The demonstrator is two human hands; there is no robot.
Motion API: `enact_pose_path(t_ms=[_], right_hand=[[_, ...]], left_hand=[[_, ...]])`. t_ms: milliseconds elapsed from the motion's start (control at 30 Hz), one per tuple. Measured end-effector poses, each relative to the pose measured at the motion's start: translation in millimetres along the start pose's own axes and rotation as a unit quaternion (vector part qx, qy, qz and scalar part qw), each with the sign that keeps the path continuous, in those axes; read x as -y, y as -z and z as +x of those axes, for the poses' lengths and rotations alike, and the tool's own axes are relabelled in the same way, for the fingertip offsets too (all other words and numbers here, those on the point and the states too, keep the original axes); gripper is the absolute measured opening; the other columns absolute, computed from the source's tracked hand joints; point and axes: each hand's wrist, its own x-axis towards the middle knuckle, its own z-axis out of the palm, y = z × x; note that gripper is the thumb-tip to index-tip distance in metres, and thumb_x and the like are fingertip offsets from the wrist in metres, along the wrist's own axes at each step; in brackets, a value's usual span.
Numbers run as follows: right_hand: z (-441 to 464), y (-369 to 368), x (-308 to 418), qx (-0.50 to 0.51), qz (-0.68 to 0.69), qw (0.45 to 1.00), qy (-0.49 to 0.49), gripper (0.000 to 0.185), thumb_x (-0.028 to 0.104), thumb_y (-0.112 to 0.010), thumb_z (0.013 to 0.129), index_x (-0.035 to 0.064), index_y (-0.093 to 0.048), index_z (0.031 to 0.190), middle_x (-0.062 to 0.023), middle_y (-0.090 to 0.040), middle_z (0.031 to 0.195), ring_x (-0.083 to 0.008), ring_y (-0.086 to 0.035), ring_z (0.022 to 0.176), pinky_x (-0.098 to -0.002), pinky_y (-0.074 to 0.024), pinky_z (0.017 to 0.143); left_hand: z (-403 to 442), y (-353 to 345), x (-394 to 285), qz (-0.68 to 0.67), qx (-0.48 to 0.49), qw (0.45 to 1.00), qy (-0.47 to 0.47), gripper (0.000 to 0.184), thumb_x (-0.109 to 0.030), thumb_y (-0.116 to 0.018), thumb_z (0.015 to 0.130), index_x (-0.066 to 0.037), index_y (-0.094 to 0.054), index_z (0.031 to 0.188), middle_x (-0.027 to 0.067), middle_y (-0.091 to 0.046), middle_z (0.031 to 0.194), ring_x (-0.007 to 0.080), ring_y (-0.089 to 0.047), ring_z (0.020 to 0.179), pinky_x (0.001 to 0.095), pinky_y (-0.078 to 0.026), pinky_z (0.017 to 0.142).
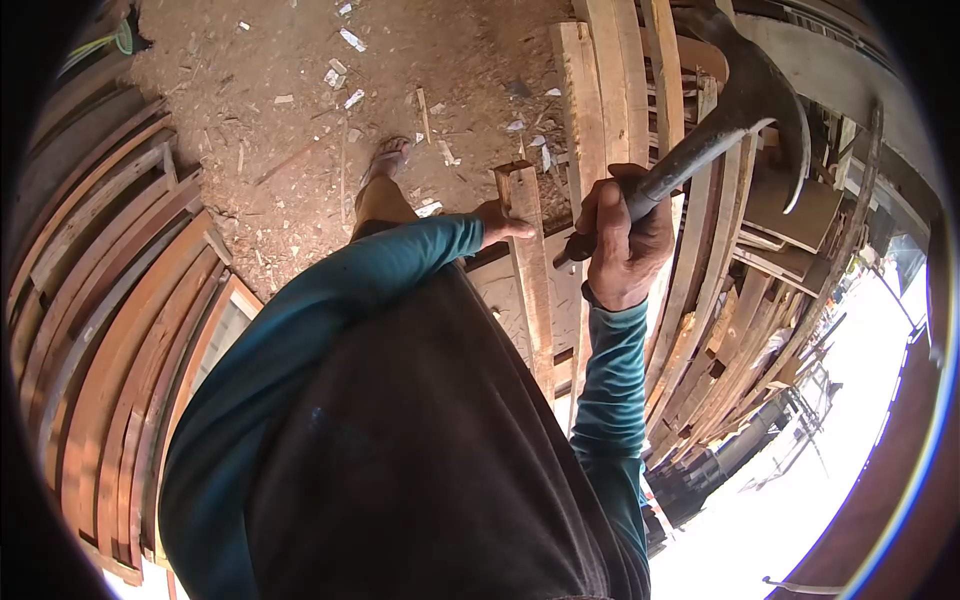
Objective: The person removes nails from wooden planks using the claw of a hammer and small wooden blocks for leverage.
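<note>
The right hand [632,245], raised with its forearm extended, clenches the hammer [700,157] by its handle; the left hand [503,224], arm bent inward, grasps the wooden beam [533,290] near its end.

The hammer [700,152] looks smooth metal, the beam [534,285] matt wood.
</note>
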Motion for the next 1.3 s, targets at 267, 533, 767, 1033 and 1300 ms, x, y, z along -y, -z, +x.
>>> enact_pose_path(t_ms=[267,533,767,1033,1300], right_hand=[[-31,11,-7,0.024,-0.155,0.987,-0.044,0.036,0.029,-0.07,0.097,-0.0031,-0.059,0.109,-0.0032,-0.057,0.077,-0.0101,-0.051,0.072,-0.0266,-0.0451,0.064],[-63,-1,-31,0.038,-0.095,0.989,-0.103,0.037,0.028,-0.069,0.097,-0.0042,-0.057,0.113,-0.0017,-0.055,0.076,-0.0083,-0.049,0.062,-0.0245,-0.0404,0.056],[-78,7,-34,0.026,-0.087,0.987,-0.129,0.038,0.028,-0.069,0.097,-0.0038,-0.055,0.112,0.0003,-0.051,0.067,-0.0067,-0.046,0.05,-0.0227,-0.0367,0.044],[-60,6,4,0.034,-0.106,0.989,-0.093,0.038,0.033,-0.061,0.101,-0.0014,-0.053,0.115,-0.0023,-0.053,0.068,-0.008,-0.047,0.055,-0.0252,-0.0373,0.05],[-23,21,-44,0.297,-0.328,0.884,-0.152,0.031,0.027,-0.057,0.102,-0.0014,-0.057,0.114,-0.0158,-0.063,0.075,-0.0265,-0.062,0.062,-0.038,-0.0492,0.059]], left_hand=[[-54,-41,-48,0.04,-0.192,0.976,0.092,0.042,-0.016,-0.081,0.076,0.001,-0.067,0.112,0.0123,-0.073,0.101,0.0233,-0.069,0.092,0.0375,-0.056,0.083],[-43,-55,-46,0.066,-0.262,0.957,0.109,0.047,-0.017,-0.08,0.072,0.001,-0.062,0.112,0.0109,-0.07,0.088,0.023,-0.067,0.082,0.0382,-0.055,0.075],[-36,-53,-29,0.09,-0.277,0.956,-0.012,0.035,-0.021,-0.081,0.068,0.003,-0.069,0.09,0.0141,-0.072,0.086,0.0225,-0.065,0.072,0.0377,-0.053,0.069],[-39,-1,21,-0.086,-0.133,0.987,0.019,0.032,-0.017,-0.083,0.067,0.003,-0.071,0.088,0.0093,-0.068,0.077,0.022,-0.066,0.074,0.0366,-0.052,0.071],[-38,12,28,-0.179,-0.084,0.98,0.009,0.037,-0.003,-0.085,0.066,0.005,-0.068,0.098,0.0094,-0.07,0.084,0.0214,-0.069,0.079,0.0362,-0.056,0.08]])
